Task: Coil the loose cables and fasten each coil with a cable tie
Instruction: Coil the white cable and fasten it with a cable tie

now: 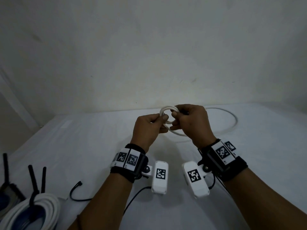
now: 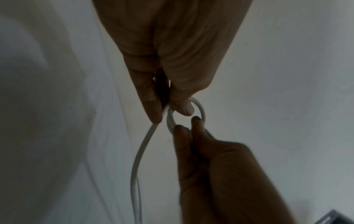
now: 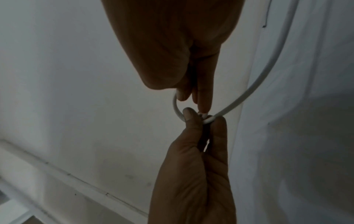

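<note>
Both hands hold a white cable (image 1: 166,108) above the white table (image 1: 99,146), bent into a small loop of two or three turns. My left hand (image 1: 162,117) pinches the loop's left side between thumb and forefinger. My right hand (image 1: 174,117) grips the loop's right side with curled fingers. The left wrist view shows my left thumb and forefinger (image 2: 153,109) pinching the cable (image 2: 201,110), with the right fingertips (image 2: 195,122) on the loop. The rest of the cable (image 1: 233,121) trails right in a wide arc on the table, also seen as the cable (image 3: 258,84) in the right wrist view.
A coiled white cable (image 1: 49,211) bound by a black tie (image 1: 32,199) lies at the front left. A loose thin black tie (image 1: 73,193) lies beside it. A dark device with black antennas (image 1: 5,170) stands at the left edge. A pale wall rises behind the table.
</note>
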